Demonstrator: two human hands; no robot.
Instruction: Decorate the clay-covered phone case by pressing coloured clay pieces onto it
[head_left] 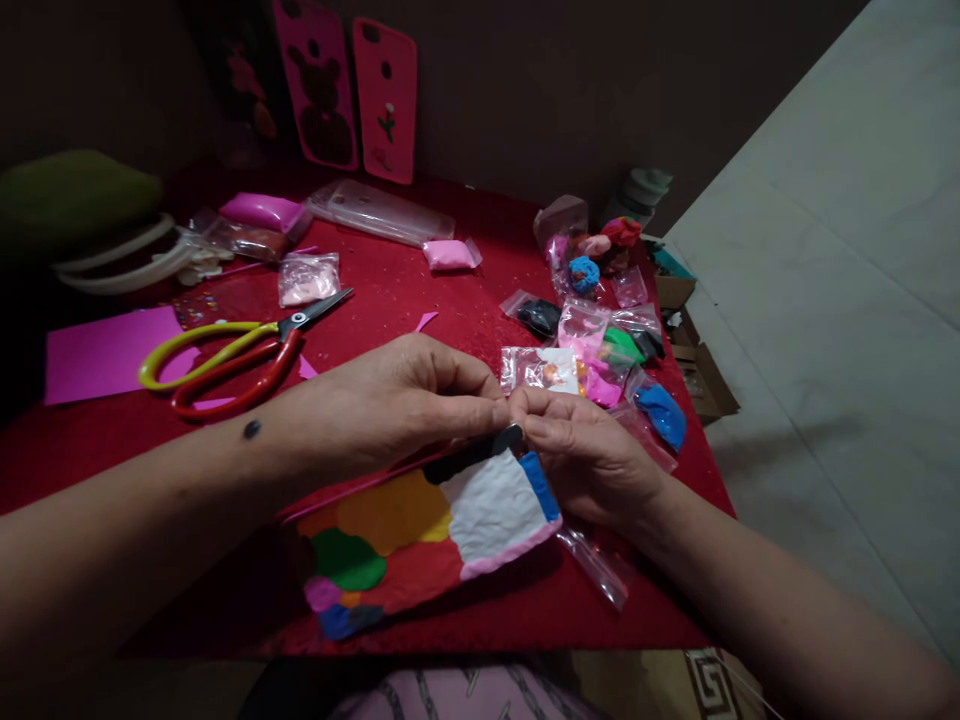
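Observation:
A phone case covered in patches of coloured modelling clay (405,520) is tilted above the red cloth near the front edge. Its patches are orange, green, red, white, blue, pink and other colours. Along its far edge runs a strip of black clay (471,456). My left hand (420,400) reaches over that edge, thumb and fingers pinched together at the strip's right end. My right hand (581,445) grips the case's right corner, its thumb tip against the end of the black strip. Both hands' fingertips nearly meet there, and the far fingers are partly hidden.
Red-and-yellow-handled scissors (247,360) lie left beside a pink sheet (112,355). Several bags of clay (600,340) cluster at right. A clear phone case (386,212) lies behind; decorated pink cases (386,100) lean on the wall. A green-topped object (79,195) stands far left.

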